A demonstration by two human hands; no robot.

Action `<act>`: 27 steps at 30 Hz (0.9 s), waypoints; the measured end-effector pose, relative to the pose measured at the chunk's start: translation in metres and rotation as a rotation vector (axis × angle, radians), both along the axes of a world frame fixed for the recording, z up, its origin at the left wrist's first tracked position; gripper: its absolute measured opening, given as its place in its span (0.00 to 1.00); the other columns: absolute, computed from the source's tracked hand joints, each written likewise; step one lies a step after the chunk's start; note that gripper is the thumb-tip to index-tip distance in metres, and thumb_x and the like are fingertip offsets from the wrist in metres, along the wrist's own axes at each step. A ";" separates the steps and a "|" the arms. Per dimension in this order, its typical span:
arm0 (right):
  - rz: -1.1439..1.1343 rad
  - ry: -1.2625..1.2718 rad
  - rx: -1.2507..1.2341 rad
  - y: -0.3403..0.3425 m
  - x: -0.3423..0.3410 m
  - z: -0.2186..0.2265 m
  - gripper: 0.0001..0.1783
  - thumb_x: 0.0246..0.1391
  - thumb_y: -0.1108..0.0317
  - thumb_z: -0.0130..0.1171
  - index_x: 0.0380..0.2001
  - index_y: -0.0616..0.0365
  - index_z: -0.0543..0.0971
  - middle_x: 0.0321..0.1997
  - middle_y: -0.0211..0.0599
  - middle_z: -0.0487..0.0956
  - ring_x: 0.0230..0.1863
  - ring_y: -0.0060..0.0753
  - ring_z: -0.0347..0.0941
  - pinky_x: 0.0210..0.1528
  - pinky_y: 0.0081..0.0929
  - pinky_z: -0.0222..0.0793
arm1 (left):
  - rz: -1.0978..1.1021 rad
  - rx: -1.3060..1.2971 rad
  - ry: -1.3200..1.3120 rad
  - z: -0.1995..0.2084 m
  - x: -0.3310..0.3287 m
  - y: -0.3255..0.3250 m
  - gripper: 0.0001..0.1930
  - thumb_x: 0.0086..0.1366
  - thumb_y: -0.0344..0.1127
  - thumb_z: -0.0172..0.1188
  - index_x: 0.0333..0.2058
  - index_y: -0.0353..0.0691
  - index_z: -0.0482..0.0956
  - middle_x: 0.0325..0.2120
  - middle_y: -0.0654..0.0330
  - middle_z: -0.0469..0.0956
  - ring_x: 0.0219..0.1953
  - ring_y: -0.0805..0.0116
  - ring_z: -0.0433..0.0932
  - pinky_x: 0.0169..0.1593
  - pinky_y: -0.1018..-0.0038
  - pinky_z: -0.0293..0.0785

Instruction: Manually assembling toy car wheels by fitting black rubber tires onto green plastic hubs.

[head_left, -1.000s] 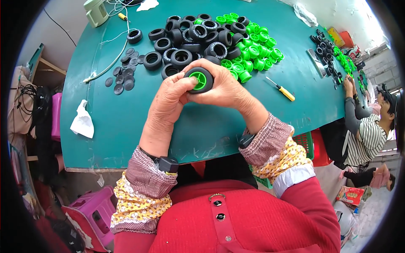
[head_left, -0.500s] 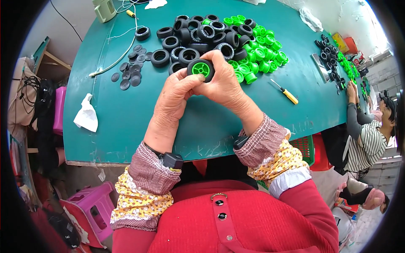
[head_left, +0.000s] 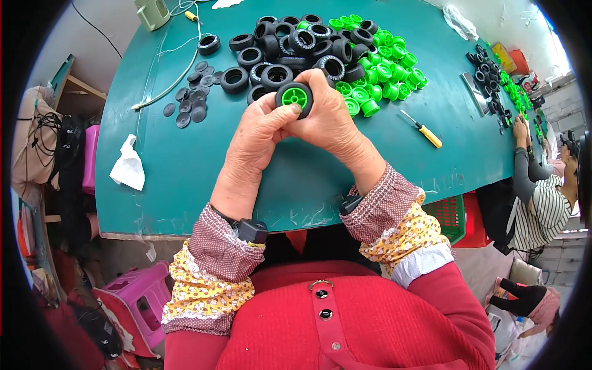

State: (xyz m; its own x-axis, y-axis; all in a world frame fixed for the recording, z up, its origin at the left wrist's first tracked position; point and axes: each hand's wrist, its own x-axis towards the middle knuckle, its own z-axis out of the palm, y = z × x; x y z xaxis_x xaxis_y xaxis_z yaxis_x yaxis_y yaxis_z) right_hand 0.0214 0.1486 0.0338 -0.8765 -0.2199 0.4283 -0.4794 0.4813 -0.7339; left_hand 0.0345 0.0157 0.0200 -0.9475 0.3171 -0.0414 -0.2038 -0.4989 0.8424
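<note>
Between my two hands is a toy wheel, a black tyre with a green spoked hub (head_left: 295, 97) in it, its face turned up toward me. My left hand (head_left: 254, 132) is closed on its left lower side, the thumb pressing at the hub's lower edge. My right hand (head_left: 330, 120) wraps the wheel's right side, fingers curled over the top. Just beyond lies a heap of black tyres (head_left: 271, 48). Loose green hubs (head_left: 383, 71) are piled against its right side. Several flat black discs (head_left: 198, 115) lie left of the tyres.
A yellow-handled screwdriver (head_left: 430, 136) lies right of my hands on the green table (head_left: 185, 197). Crumpled white paper (head_left: 128, 168) is at the left, near a pale cord (head_left: 176, 86). Another person (head_left: 542, 200) works at the far right beside more tyres and hubs. A pink stool (head_left: 139, 299) stands lower left.
Both hands keep hold of the wheel, with only a slight shift of the fingers and the wheel. The table and its piles sit slightly differently in view.
</note>
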 end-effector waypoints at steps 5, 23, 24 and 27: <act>0.299 -0.185 -0.118 0.012 -0.001 0.008 0.33 0.31 0.68 0.67 0.46 0.55 0.65 0.37 0.36 0.72 0.40 0.28 0.70 0.43 0.25 0.66 | 0.016 -0.045 0.023 0.002 -0.001 -0.005 0.19 0.51 0.33 0.59 0.41 0.33 0.70 0.32 0.60 0.74 0.32 0.76 0.74 0.36 0.80 0.72; -0.075 0.172 -0.152 0.000 -0.001 -0.008 0.31 0.31 0.66 0.66 0.42 0.60 0.66 0.32 0.41 0.76 0.32 0.42 0.75 0.32 0.28 0.71 | 0.181 -0.042 0.136 0.006 0.004 0.011 0.19 0.58 0.31 0.54 0.49 0.34 0.66 0.38 0.61 0.73 0.38 0.77 0.72 0.38 0.81 0.71; -0.076 0.171 -0.152 -0.001 0.000 -0.007 0.31 0.31 0.66 0.66 0.42 0.60 0.66 0.32 0.41 0.76 0.32 0.42 0.75 0.32 0.28 0.71 | 0.199 -0.053 0.152 0.005 0.004 0.012 0.19 0.59 0.32 0.54 0.48 0.34 0.67 0.39 0.61 0.73 0.38 0.77 0.72 0.39 0.81 0.71; -0.005 0.106 -0.226 -0.002 0.003 -0.005 0.30 0.31 0.67 0.67 0.40 0.59 0.66 0.31 0.41 0.75 0.32 0.39 0.75 0.32 0.27 0.72 | 0.219 -0.069 0.196 0.006 0.003 0.011 0.17 0.59 0.32 0.53 0.47 0.34 0.68 0.39 0.61 0.73 0.39 0.76 0.73 0.40 0.81 0.71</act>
